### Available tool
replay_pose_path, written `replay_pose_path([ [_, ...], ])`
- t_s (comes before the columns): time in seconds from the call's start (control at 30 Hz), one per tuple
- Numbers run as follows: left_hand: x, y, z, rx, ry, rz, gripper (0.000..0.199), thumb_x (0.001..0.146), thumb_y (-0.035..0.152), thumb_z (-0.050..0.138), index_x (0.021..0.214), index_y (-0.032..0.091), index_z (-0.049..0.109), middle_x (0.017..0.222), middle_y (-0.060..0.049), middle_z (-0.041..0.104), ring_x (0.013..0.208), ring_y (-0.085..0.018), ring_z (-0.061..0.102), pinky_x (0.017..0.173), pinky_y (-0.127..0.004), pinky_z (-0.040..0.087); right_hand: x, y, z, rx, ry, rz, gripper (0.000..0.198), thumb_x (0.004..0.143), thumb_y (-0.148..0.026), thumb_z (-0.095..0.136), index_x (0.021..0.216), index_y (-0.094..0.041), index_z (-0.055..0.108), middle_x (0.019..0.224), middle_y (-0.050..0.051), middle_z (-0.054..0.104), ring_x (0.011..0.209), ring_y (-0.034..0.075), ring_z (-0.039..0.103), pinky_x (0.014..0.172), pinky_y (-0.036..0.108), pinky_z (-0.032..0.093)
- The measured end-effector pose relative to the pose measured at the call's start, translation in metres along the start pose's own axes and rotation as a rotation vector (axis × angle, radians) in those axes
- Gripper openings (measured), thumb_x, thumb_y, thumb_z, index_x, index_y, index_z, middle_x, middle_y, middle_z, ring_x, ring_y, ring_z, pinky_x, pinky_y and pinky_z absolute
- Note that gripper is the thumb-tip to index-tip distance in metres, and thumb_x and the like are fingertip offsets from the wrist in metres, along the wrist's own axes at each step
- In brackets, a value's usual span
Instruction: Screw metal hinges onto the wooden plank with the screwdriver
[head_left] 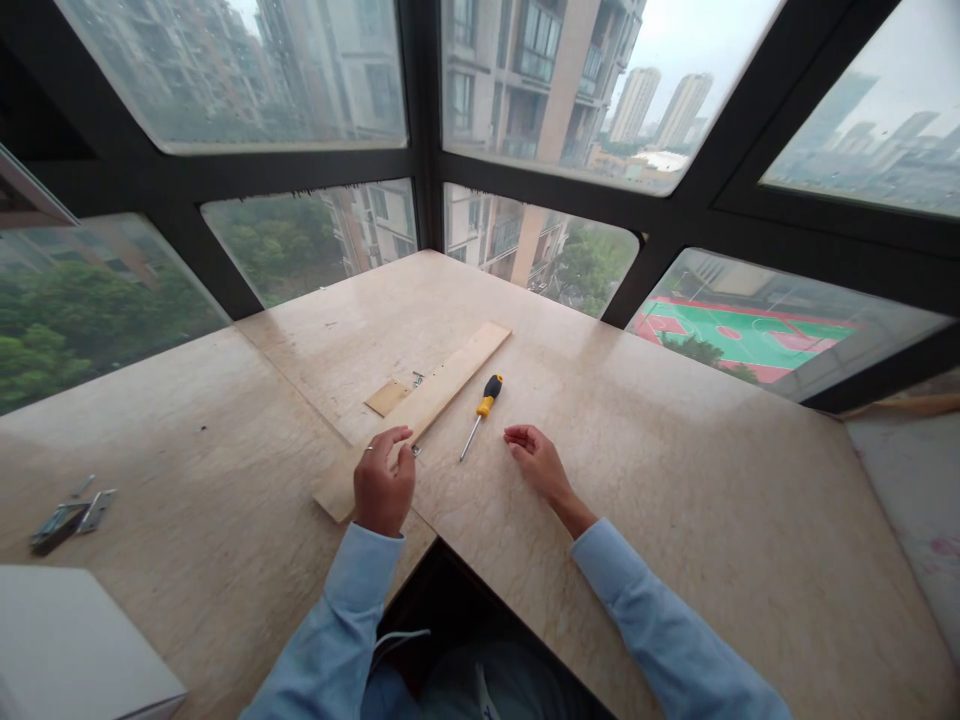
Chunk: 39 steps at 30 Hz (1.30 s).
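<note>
My left hand is over the near part of a long pale wooden board, its fingers curved and a gap between thumb and forefinger. Just beside the thumb, a small metal piece lies at the board's edge. To the right of the screwdriver, my right hand is low over the table with fingers curled in toward the thumb; anything between them is hidden. Between my hands and a little farther off lies the screwdriver, with a yellow and black handle and its tip toward me.
A small wooden piece and some screws lie left of the board. Metal hinges are on the far left of the stone-patterned table. A white box stands at the lower left. Dark-framed windows border the back.
</note>
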<state>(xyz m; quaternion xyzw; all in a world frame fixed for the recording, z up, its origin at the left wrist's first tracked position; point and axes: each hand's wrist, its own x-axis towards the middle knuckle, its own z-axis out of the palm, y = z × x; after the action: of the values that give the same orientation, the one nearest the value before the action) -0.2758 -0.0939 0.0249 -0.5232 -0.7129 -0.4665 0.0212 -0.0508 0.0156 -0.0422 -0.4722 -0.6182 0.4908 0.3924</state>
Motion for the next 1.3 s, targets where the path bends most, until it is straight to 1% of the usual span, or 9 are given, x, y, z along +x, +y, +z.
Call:
replay_pose_path([
  [0.2, -0.051, 0.060, 0.047, -0.199, -0.183, 0.231, 0.024, 0.084, 0.009, 0.051, 0.098, 0.018, 0.068, 0.099, -0.008, 0.074, 0.095, -0.021, 0.070, 0.087, -0.036, 0.058, 0.002, -0.005, 0.018, -0.189, -0.093, -0.199, 0.045, 0.071, -0.006, 0.057, 0.112, -0.019, 0.068, 0.128, 0.012, 0.065, 0.128, 0.027, 0.055, 0.115, 0.048, 0.035],
  [0.33, -0.073, 0.078, 0.057, -0.207, -0.192, 0.279, 0.021, 0.085, 0.010, 0.053, 0.096, 0.018, 0.069, 0.108, -0.010, 0.072, 0.105, -0.023, 0.067, 0.092, -0.040, 0.056, 0.009, -0.011, 0.026, -0.240, -0.203, -0.293, 0.050, 0.067, -0.001, 0.060, 0.113, -0.019, 0.070, 0.129, 0.011, 0.067, 0.126, 0.027, 0.058, 0.114, 0.045, 0.038],
  [0.4, -0.079, 0.077, 0.056, -0.235, -0.204, 0.255, 0.021, 0.086, 0.009, 0.051, 0.096, 0.018, 0.068, 0.105, -0.009, 0.072, 0.102, -0.022, 0.068, 0.091, -0.039, 0.057, 0.000, -0.010, 0.017, -0.250, -0.223, -0.322, 0.051, 0.068, -0.001, 0.059, 0.115, -0.019, 0.070, 0.130, 0.011, 0.067, 0.124, 0.025, 0.060, 0.112, 0.044, 0.042],
  [0.5, -0.085, 0.072, 0.058, -0.251, -0.256, 0.185, 0.022, 0.084, 0.008, 0.051, 0.094, 0.018, 0.067, 0.098, -0.008, 0.073, 0.095, -0.020, 0.069, 0.086, -0.037, 0.058, -0.028, -0.005, -0.015, -0.257, -0.189, -0.339, 0.046, 0.076, -0.005, 0.053, 0.116, -0.019, 0.070, 0.124, 0.012, 0.070, 0.118, 0.024, 0.064, 0.106, 0.045, 0.048],
  [0.7, -0.103, 0.087, 0.084, -0.266, -0.381, 0.105, 0.025, 0.078, 0.005, 0.050, 0.093, 0.017, 0.067, 0.094, -0.008, 0.073, 0.091, -0.022, 0.069, 0.083, -0.038, 0.057, -0.104, -0.002, -0.107, -0.257, 0.010, -0.326, 0.027, 0.089, -0.019, 0.050, 0.100, -0.022, 0.075, 0.101, 0.008, 0.077, 0.097, 0.022, 0.072, 0.089, 0.040, 0.057],
  [0.9, -0.118, 0.119, 0.120, -0.251, -0.493, 0.167, 0.024, 0.076, 0.004, 0.053, 0.089, 0.017, 0.069, 0.090, -0.008, 0.073, 0.087, -0.023, 0.068, 0.080, -0.039, 0.054, -0.165, 0.009, -0.175, -0.158, 0.304, -0.167, 0.018, 0.083, -0.030, 0.060, 0.084, -0.024, 0.077, 0.090, 0.007, 0.078, 0.089, 0.023, 0.072, 0.083, 0.036, 0.057],
  [1.03, -0.122, 0.122, 0.134, -0.233, -0.457, 0.189, 0.020, 0.077, 0.008, 0.055, 0.080, 0.019, 0.071, 0.085, -0.007, 0.074, 0.085, -0.025, 0.067, 0.082, -0.044, 0.051, -0.175, 0.015, -0.196, 0.076, 0.618, 0.068, 0.017, 0.070, -0.033, 0.066, 0.074, -0.020, 0.076, 0.077, 0.006, 0.074, 0.069, 0.020, 0.067, 0.068, 0.033, 0.054],
  [1.1, -0.122, 0.118, 0.137, -0.268, -0.429, 0.157, 0.019, 0.080, 0.014, 0.054, 0.082, 0.019, 0.072, 0.084, -0.008, 0.074, 0.083, -0.024, 0.067, 0.079, -0.043, 0.052, -0.172, 0.016, -0.202, 0.170, 0.738, 0.115, 0.017, 0.067, -0.032, 0.066, 0.072, -0.019, 0.074, 0.071, 0.005, 0.071, 0.065, 0.018, 0.063, 0.065, 0.031, 0.051],
  [1.3, -0.116, 0.110, 0.136, -0.292, -0.464, 0.196, 0.019, 0.080, 0.021, 0.054, 0.081, 0.021, 0.073, 0.085, -0.007, 0.075, 0.082, -0.025, 0.068, 0.077, -0.042, 0.053, -0.165, 0.019, -0.209, 0.268, 0.828, 0.124, 0.016, 0.065, -0.031, 0.060, 0.069, -0.018, 0.070, 0.060, 0.003, 0.064, 0.059, 0.016, 0.058, 0.058, 0.028, 0.046],
])
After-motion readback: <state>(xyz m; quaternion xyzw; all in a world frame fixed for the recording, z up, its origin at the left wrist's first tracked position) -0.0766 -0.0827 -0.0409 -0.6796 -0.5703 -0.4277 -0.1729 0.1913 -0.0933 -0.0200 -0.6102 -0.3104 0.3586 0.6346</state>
